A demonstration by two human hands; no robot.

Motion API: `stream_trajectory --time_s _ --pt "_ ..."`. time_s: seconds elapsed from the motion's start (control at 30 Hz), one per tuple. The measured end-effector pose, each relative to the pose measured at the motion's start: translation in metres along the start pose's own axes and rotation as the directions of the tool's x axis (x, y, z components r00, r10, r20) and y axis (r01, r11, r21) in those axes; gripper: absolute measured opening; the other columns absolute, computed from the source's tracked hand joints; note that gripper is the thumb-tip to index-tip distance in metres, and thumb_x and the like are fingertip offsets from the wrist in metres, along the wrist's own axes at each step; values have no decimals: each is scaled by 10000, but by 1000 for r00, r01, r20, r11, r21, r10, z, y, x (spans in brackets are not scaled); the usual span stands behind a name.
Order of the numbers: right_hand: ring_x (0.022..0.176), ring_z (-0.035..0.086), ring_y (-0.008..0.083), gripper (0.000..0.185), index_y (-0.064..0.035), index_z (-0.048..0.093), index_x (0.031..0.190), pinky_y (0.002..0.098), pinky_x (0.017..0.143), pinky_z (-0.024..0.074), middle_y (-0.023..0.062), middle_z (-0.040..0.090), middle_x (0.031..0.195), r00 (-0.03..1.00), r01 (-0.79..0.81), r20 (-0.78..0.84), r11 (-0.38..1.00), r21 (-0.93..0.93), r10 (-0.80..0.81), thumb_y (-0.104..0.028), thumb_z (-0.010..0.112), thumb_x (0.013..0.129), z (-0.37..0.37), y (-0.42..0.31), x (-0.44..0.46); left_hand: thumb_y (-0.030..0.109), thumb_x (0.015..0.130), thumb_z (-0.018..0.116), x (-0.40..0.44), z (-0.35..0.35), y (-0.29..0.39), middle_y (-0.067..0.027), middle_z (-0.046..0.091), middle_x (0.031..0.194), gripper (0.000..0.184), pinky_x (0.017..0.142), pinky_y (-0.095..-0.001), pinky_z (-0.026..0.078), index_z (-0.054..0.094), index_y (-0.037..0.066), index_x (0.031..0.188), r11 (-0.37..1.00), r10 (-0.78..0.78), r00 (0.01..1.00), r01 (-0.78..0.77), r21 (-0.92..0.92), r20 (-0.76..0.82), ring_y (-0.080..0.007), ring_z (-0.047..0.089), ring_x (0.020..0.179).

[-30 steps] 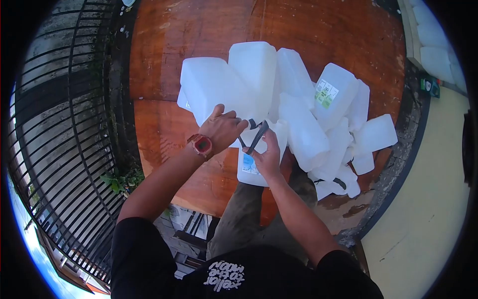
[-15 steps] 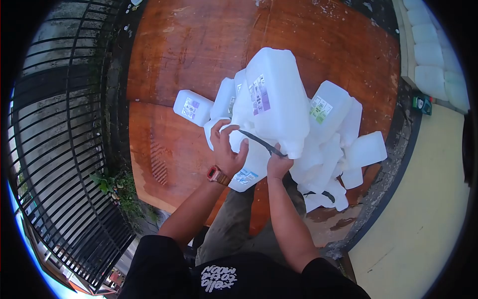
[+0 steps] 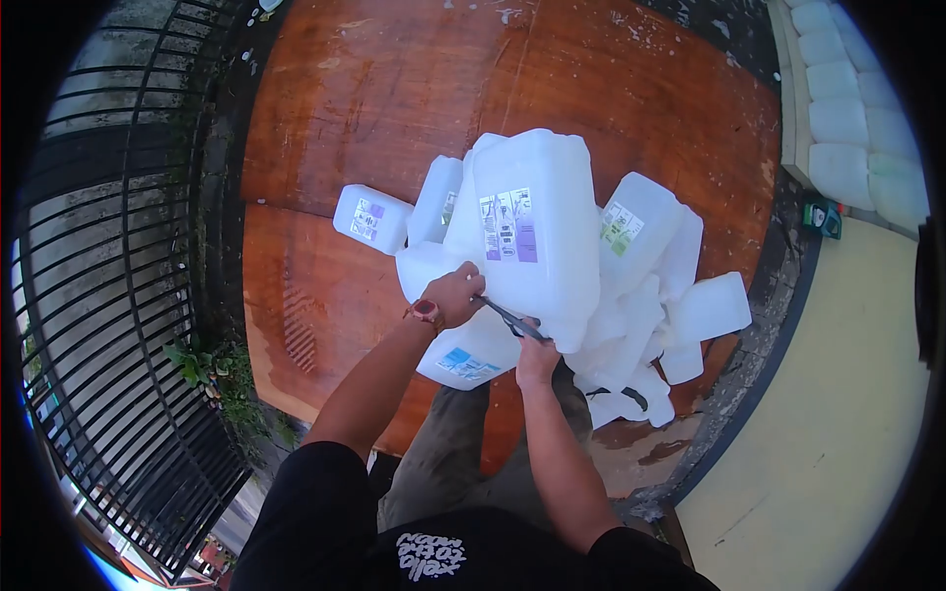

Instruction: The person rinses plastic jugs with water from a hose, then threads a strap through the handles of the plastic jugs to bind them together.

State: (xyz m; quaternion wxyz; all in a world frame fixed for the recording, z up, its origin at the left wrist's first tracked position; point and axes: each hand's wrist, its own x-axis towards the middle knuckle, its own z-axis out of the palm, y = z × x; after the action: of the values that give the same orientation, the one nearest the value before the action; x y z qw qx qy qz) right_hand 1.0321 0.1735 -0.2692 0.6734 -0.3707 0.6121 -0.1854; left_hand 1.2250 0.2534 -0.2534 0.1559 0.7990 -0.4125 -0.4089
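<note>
A dark, narrow strap-like strip (image 3: 505, 316) runs between my hands; its exact kind is unclear. My left hand (image 3: 457, 295) is closed around its upper-left end, and my right hand (image 3: 536, 359) grips its lower-right end. Right behind the strip leans a big translucent white jerrycan (image 3: 552, 217) with a purple label, its neck end toward me beside my right hand. Below my left hand lies another jerrycan (image 3: 451, 345) with a blue label, partly covered by my hands.
Several more white containers surround these, including a small purple-labelled one (image 3: 372, 219) at left and a green-labelled one (image 3: 641, 231) at right. Flattened white pieces (image 3: 631, 406) lie lower right. Reddish-brown boards (image 3: 394, 98) cover the ground. A barred fence (image 3: 118, 266) stands left, a pale wall (image 3: 788, 414) right.
My left hand has gone from spread fingers to closing on the strip's end. The large jerrycan has turned more upright and shifted lower in view, and both hands have moved lower and left.
</note>
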Motion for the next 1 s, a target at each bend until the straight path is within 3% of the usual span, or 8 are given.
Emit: stream_trajectory --time_s 0.27,0.33,0.6,0.7,0.77,0.87,0.93,1.0 --pt "927 669 305 347 -15 650 1081 395 842 513 158 696 1002 822 511 517 711 -482 -239 -33 759 752 53 -22 -10 84 875 672 -64 -70 -2 -155 584 1033 176 737 -430 535 500 61 902 932 30 793 -242 -271 -608 -316 678 953" --pt "970 659 337 453 -29 623 1125 415 864 504 163 685 1030 824 512 481 756 -408 -298 -58 794 706 60 3 -12 26 818 738 -55 -105 27 -187 519 1141 281 818 -426 528 470 53 900 970 214 589 -220 99 -780 -363 632 1109" --pt "954 659 291 403 9 610 1114 373 850 506 148 680 1018 839 293 542 886 -358 -58 -131 765 769 55 -9 -4 123 744 846 6 -104 62 -204 382 1365 483 1021 -503 444 456 79 1025 828 378 584 -561 -19 -719 -425 497 1288" --pt "965 632 225 330 15 624 1095 345 878 486 99 667 1030 911 92 411 957 -275 31 -94 731 802 50 -5 6 269 788 824 9 -108 49 -200 373 1402 587 1105 -446 372 470 75 1215 985 40 356 -170 -23 -934 -379 375 1372" --pt "951 615 185 284 3 643 1076 320 869 484 67 655 1034 950 -15 298 971 -239 88 -50 714 806 35 -1 1 282 797 813 26 -87 -33 -209 373 1423 711 1131 -414 336 420 68 1350 837 -472 216 -193 -512 -854 -380 322 1401" --pt "934 623 192 249 -1 657 1047 332 866 487 61 657 1016 953 6 298 984 -177 48 -42 703 806 -3 9 -3 237 823 790 11 -88 -105 -214 341 1483 651 1116 -408 356 461 44 1351 606 -670 228 -380 -698 -706 -382 332 1404" --pt "925 646 216 244 0 664 1054 340 863 493 75 684 1009 958 17 285 978 -207 44 -48 686 816 -22 -2 2 176 813 795 -25 -102 -105 -208 489 1374 458 1093 -416 374 599 33 1201 947 -321 593 216 -239 -738 -343 415 1365" --pt "932 659 248 245 -7 665 1066 348 856 501 101 695 1009 918 214 389 921 -325 -75 -50 672 825 -27 -16 8 169 843 767 -34 -113 -104 -208 513 1378 312 1099 -406 370 662 22 1097 945 -326 594 209 -250 -735 -316 399 1388"
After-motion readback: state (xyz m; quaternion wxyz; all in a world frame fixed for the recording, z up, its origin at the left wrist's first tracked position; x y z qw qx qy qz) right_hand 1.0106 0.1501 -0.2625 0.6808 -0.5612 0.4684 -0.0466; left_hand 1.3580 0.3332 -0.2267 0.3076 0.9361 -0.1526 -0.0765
